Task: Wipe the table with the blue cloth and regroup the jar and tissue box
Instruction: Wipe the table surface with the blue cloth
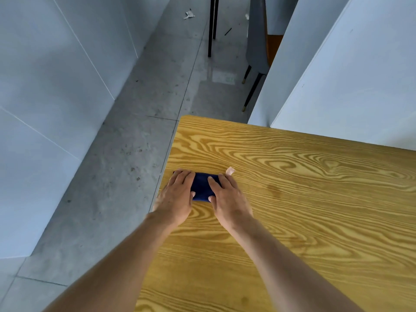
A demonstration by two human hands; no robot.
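Note:
A folded dark blue cloth [202,187] lies flat on the wooden table [304,199], close to its left edge. My left hand [176,197] rests palm down on the cloth's left end. My right hand [227,197] presses on its right end, fingers spread over the fabric. Between the two hands the middle of the cloth shows. A small pale scrap [230,170] lies on the table just beyond my right fingertips. Neither the jar nor the tissue box is in view.
The table's left edge drops to a grey tiled floor [126,165]. White walls [45,86] stand on the left and behind the table on the right. Dark chair legs [253,91] and a black pole [211,25] stand on the floor farther off.

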